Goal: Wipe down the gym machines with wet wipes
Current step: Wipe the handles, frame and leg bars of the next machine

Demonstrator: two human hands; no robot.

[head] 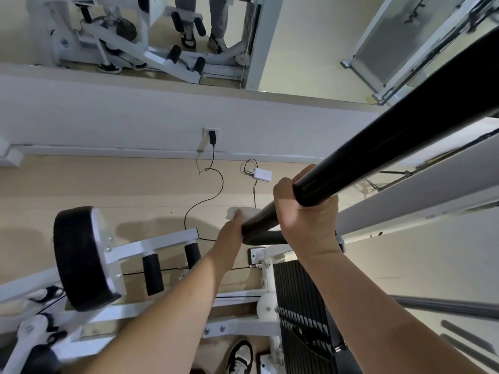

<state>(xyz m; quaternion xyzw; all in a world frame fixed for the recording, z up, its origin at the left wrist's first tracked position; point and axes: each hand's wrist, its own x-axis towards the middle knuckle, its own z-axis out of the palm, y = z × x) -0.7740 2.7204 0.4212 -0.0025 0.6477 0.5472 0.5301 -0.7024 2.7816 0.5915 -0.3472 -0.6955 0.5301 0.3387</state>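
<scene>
A thick black padded bar (391, 130) of a white gym machine runs from the upper right down to the centre. My right hand (307, 214) grips it near its lower end, fingers wrapped around it. Just below and to the left, a second black grip (259, 220) pokes out; my left hand (229, 233) presses a white wet wipe (243, 211) against its end. Only a crumpled part of the wipe shows past my fingers.
Below are the machine's white frame (151, 244), a round black seat pad (78, 257), two black roller pads (152, 273) and the weight stack (299, 306). A cable and white charger (262, 174) lie on the floor by the wall. My shoe (240, 357) shows at the bottom. A mirror (135, 36) reflects the machine.
</scene>
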